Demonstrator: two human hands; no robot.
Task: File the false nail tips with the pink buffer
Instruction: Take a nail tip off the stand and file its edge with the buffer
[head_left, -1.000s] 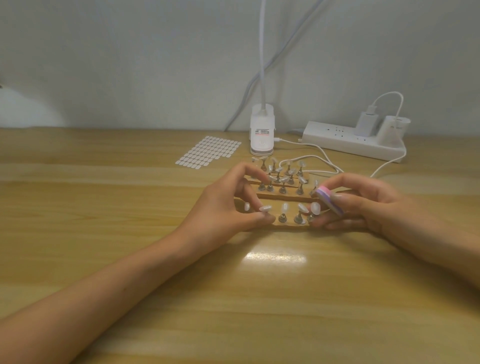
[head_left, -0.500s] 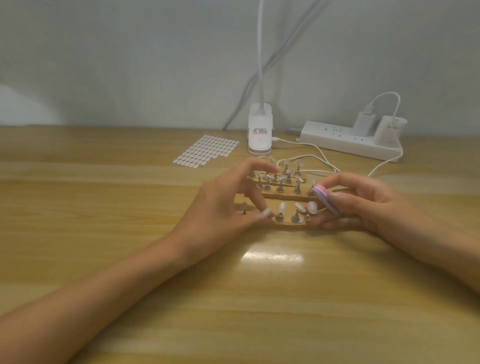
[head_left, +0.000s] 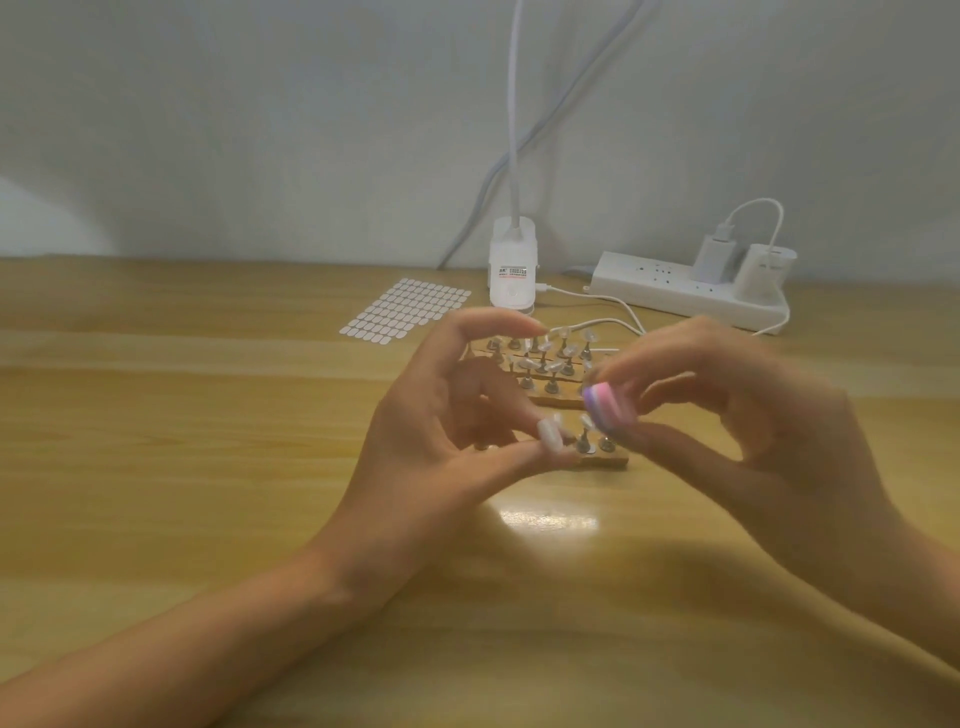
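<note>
Several white false nail tips stand on metal pegs in wooden holders (head_left: 602, 460) at the middle of the table, with more rows (head_left: 550, 364) behind. My left hand (head_left: 431, 431) is raised above the front holder and pinches one white nail tip (head_left: 549, 435) between thumb and a curled finger, its index finger arched above. My right hand (head_left: 769, 436) grips the pink and purple buffer (head_left: 607, 408) by its far end, the near end just right of the held tip. Motion blur hides whether buffer and tip touch.
A sheet of small white adhesive tabs (head_left: 408, 312) lies behind the left hand. Further back stand a white lamp base (head_left: 511, 270) with its cable and a white power strip (head_left: 675, 291) with plugged chargers, against the wall.
Both hands have risen off the table. The left hand has come up from the front row pinching a nail tip, and the buffer has moved up beside it.
</note>
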